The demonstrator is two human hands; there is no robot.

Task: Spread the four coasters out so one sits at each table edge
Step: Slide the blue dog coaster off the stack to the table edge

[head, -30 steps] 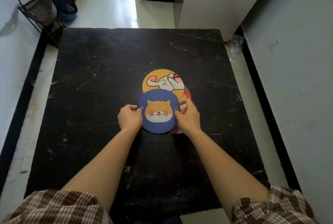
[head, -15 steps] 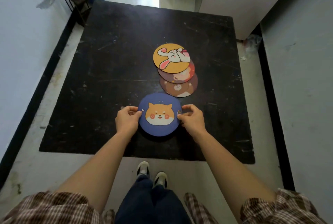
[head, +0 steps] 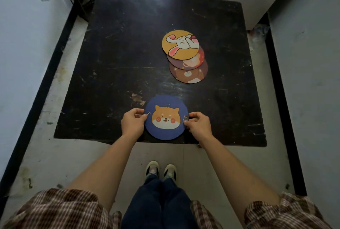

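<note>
Both hands, left hand [head: 132, 123] and right hand [head: 198, 125], pinch the blue dog coaster [head: 166, 117] at the black table [head: 128, 53] lower edge; other three coasters [head: 184, 56] overlap, center-right of frame.

Sleeves: your 2 short sleeves [head: 55, 208] are a brown-and-cream check, ending above the elbow.
Forearms: yours are bare, with no watch or bands showing.
Trousers: your dark navy trousers [head: 158, 208] look plain.
Shoes: your 2 shoes [head: 161, 170] are dark with pale toe caps and laces.
</note>
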